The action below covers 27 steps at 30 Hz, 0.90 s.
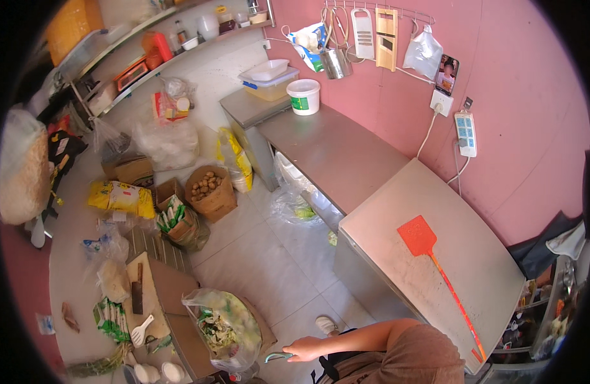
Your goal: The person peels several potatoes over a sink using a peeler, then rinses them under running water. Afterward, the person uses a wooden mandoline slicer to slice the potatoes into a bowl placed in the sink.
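Observation:
My right hand (304,349) reaches out to the left and grips a small teal tool (277,356) with a curved end, probably a peeler. Just left of it stands a clear plastic bag (249,331) of vegetable scraps (219,329), spread open in a bin or box. My left hand is out of view. Further left, a wooden cutting board (153,307) carries a cleaver (137,290) and a white slotted spatula (141,331). White cups (147,373) stand near the bottom edge.
A steel counter (343,149) with a white bucket (303,97) runs along the pink wall. A red fly swatter (419,236) lies on a lower-right steel top (372,230). A phone (447,75) rests above a socket. Potatoes (206,186) fill a sack on the tiled floor (256,254).

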Each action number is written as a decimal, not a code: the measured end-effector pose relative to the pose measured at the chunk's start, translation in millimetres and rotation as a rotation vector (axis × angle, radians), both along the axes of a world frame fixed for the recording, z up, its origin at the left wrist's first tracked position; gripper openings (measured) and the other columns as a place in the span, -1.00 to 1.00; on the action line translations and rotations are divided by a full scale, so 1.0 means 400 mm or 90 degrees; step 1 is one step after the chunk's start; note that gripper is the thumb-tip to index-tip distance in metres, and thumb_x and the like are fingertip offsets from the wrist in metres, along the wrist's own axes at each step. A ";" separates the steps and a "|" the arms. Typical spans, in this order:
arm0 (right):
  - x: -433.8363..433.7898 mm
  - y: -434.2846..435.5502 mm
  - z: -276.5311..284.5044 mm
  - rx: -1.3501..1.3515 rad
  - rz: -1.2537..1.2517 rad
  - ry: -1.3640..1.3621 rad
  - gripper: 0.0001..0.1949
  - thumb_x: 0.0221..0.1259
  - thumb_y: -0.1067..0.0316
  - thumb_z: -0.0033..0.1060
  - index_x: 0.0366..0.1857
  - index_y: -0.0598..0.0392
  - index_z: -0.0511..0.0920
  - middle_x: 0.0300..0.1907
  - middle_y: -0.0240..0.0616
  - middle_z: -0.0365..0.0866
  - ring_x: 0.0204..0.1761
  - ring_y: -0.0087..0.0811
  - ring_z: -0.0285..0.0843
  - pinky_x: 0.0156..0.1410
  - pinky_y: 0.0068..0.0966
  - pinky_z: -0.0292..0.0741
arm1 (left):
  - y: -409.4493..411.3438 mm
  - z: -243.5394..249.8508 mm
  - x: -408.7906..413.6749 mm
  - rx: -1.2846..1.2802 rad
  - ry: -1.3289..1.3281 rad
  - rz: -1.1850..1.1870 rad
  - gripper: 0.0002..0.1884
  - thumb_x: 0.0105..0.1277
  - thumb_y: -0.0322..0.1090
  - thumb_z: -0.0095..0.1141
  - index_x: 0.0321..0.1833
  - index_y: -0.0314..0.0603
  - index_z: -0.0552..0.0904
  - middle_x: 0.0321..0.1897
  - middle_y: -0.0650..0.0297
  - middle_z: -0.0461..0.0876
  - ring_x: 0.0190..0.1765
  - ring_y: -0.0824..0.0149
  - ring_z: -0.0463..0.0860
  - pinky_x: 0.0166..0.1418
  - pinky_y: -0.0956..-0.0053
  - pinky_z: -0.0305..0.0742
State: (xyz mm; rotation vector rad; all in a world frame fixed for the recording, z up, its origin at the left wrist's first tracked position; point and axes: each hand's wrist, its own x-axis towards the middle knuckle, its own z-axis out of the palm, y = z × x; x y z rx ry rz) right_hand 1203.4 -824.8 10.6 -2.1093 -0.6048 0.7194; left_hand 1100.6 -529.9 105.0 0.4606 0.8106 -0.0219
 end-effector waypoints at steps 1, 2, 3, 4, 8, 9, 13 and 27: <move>-0.009 0.005 0.014 -0.018 0.006 0.008 -0.59 0.52 -0.08 0.13 0.18 -0.02 0.46 -0.28 0.01 0.70 -0.19 0.17 0.70 -0.17 0.11 0.52 | 0.007 -0.003 -0.032 -0.008 -0.006 0.013 -0.69 0.33 0.03 0.28 -0.10 -0.02 0.66 -0.18 0.21 0.67 -0.06 0.14 0.61 0.01 0.09 0.57; -0.016 0.011 0.030 -0.037 0.016 0.015 -0.59 0.51 -0.07 0.13 0.18 -0.01 0.48 -0.24 -0.01 0.71 -0.15 0.12 0.72 -0.14 0.08 0.55 | 0.018 -0.007 -0.073 -0.018 -0.011 0.030 -0.69 0.33 0.03 0.28 -0.10 -0.02 0.66 -0.18 0.20 0.67 -0.06 0.14 0.60 0.01 0.09 0.57; -0.020 0.018 0.044 -0.058 0.031 0.022 -0.58 0.51 -0.07 0.14 0.19 -0.01 0.50 -0.19 -0.03 0.72 -0.11 0.07 0.74 -0.10 0.05 0.58 | 0.033 -0.021 -0.121 -0.032 -0.024 0.054 -0.69 0.32 0.03 0.28 -0.10 -0.02 0.66 -0.18 0.20 0.66 -0.06 0.14 0.60 0.00 0.09 0.57; -0.018 0.052 0.055 -0.053 0.057 0.032 -0.60 0.52 -0.08 0.14 0.13 0.01 0.50 -0.25 -0.05 0.72 -0.16 0.05 0.74 -0.14 0.04 0.57 | 0.056 -0.012 -0.184 -0.031 -0.039 0.096 -0.69 0.32 0.03 0.28 -0.10 -0.02 0.66 -0.18 0.20 0.66 -0.06 0.14 0.60 0.00 0.09 0.57; -0.089 0.157 0.062 -0.061 0.116 0.001 -0.61 0.48 -0.14 0.17 -0.07 0.00 0.52 -0.36 -0.01 0.71 -0.29 0.15 0.71 -0.23 0.08 0.52 | 0.072 0.027 -0.435 0.023 -0.073 0.283 -0.67 0.38 0.06 0.20 -0.12 -0.06 0.66 -0.24 0.20 0.69 -0.16 0.14 0.61 -0.06 0.14 0.56; -0.118 0.178 0.040 -0.018 0.107 -0.037 -0.59 0.46 -0.16 0.17 -0.08 0.02 0.53 -0.34 0.02 0.72 -0.27 0.19 0.71 -0.21 0.11 0.52 | 0.044 0.073 -0.449 0.074 -0.058 0.317 -0.62 0.45 0.09 0.13 -0.15 -0.10 0.68 -0.30 0.21 0.73 -0.26 0.15 0.62 -0.10 0.18 0.55; -0.238 0.346 0.093 -0.017 0.260 -0.055 -0.61 0.44 -0.10 0.21 -0.12 0.07 0.52 -0.38 0.05 0.72 -0.25 0.21 0.72 -0.17 0.11 0.57 | 0.063 0.027 -0.713 0.030 -0.084 0.467 -0.52 0.43 0.24 0.12 -0.12 -0.07 0.69 -0.30 0.22 0.71 -0.25 0.20 0.66 -0.06 0.25 0.58; -0.994 0.892 0.041 0.006 0.897 -0.129 -0.61 0.37 -0.06 0.31 -0.10 0.07 0.54 -0.25 0.16 0.73 -0.10 0.25 0.69 -0.05 0.11 0.57 | -0.152 -0.021 -1.527 0.096 -0.051 1.200 -0.57 0.44 0.18 0.16 -0.13 -0.08 0.65 -0.30 0.19 0.69 -0.29 0.17 0.64 -0.10 0.20 0.60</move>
